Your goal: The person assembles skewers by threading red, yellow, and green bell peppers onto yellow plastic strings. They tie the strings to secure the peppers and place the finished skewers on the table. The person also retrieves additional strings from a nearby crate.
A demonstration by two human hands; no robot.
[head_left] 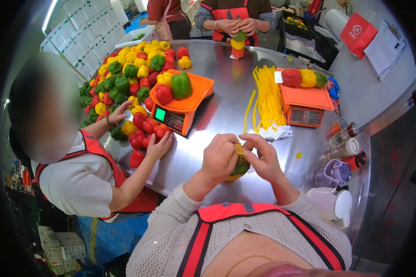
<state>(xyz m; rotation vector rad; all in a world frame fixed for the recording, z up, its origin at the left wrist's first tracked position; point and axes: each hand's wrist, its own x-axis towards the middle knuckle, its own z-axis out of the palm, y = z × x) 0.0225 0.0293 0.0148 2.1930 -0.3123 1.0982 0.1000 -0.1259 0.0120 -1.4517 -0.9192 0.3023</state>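
Note:
Close in front of me, my left hand (216, 159) and my right hand (262, 159) both pinch the gathered top of a yellow net bag (239, 150). Inside it a green bell pepper (240, 167) shows between my hands, with yellow and orange below it; my hands hide the rest. Just beyond lies a bundle of yellow net bags (268, 99) with white labels (277, 133) at the near end. On the orange scale (305, 104) at right rests a netted pack of red, yellow and green bell peppers (304, 77).
A pile of loose bell peppers (125, 74) covers the left of the metal table (222, 106), beside a second orange scale (185, 99) holding peppers. A co-worker (88, 180) handles red peppers; another (238, 21) holds a netted pack. Bottles (344, 150) and a white jug (328, 202) line the right edge.

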